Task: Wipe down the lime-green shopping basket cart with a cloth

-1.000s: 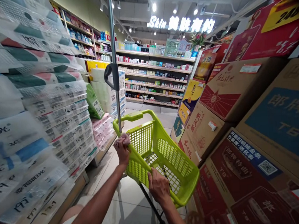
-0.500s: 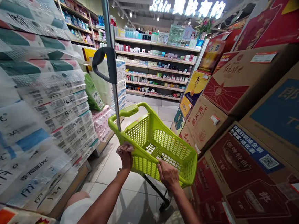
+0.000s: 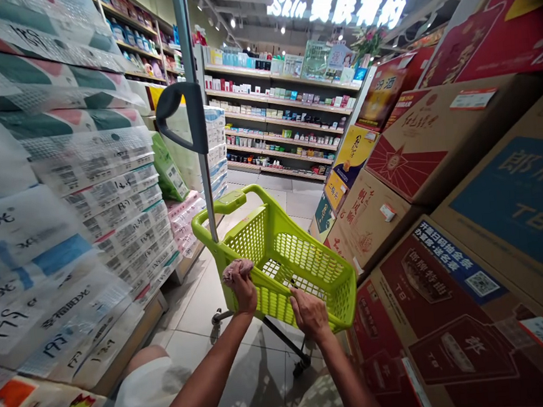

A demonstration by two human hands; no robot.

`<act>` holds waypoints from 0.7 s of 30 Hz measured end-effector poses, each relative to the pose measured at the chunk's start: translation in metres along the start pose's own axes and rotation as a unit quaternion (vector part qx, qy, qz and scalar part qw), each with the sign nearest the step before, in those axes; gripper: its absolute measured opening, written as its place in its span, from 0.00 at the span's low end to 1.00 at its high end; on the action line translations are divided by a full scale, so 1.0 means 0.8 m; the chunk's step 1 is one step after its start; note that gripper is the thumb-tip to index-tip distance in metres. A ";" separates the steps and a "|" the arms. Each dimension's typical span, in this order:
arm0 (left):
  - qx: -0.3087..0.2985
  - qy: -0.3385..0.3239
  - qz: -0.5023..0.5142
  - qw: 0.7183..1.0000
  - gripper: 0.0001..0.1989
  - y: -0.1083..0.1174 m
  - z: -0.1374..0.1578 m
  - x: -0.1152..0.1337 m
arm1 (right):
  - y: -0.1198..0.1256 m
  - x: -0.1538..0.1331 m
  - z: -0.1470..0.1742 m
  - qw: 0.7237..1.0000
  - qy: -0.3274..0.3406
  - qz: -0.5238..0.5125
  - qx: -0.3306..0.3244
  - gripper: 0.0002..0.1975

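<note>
A lime-green plastic shopping basket cart with lattice sides stands before me on dark legs with wheels. My left hand is closed on a crumpled pinkish-grey cloth, pressed against the near side of the basket just under the rim. With fingers curled over the near rim farther right, my right hand grips the cart. A grey metal pole with a dark grey loop handle rises from the cart's left end.
Stacked packs of tissue paper line the left side. Cartons are piled close on the right, nearly touching the cart's right end. Shelves of boxed cosmetics stand across the back, beyond the tiled floor.
My left hand has slid the cloth rightward along the cart's near side. The right hand keeps its grip on the rim, and the pole leans slightly farther left.
</note>
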State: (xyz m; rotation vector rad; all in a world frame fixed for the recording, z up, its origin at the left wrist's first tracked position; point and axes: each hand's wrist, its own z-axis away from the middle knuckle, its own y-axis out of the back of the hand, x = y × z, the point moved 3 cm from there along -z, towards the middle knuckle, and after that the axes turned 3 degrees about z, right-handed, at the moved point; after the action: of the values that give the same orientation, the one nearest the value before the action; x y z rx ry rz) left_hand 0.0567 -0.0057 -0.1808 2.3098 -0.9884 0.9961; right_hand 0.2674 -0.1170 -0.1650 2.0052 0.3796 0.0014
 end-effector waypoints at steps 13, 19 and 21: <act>-0.180 -0.385 -0.040 0.904 0.19 0.001 0.065 0.040 | -0.004 0.024 0.019 0.998 0.051 -0.045 -0.004 0.31; -0.133 -0.303 -0.049 0.942 0.13 0.045 -0.015 -0.017 | 0.003 0.053 0.028 0.996 0.063 -0.057 0.014 0.28; -0.052 -0.189 -0.023 0.980 0.08 0.058 -0.019 -0.026 | 0.002 0.061 0.029 0.996 0.068 -0.057 0.018 0.27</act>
State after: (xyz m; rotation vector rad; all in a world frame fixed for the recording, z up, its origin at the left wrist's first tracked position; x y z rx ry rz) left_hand 0.0046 -0.0176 -0.1817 2.4702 -1.0919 0.4807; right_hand 0.3178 -0.1249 -0.1818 2.0216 0.5848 0.0606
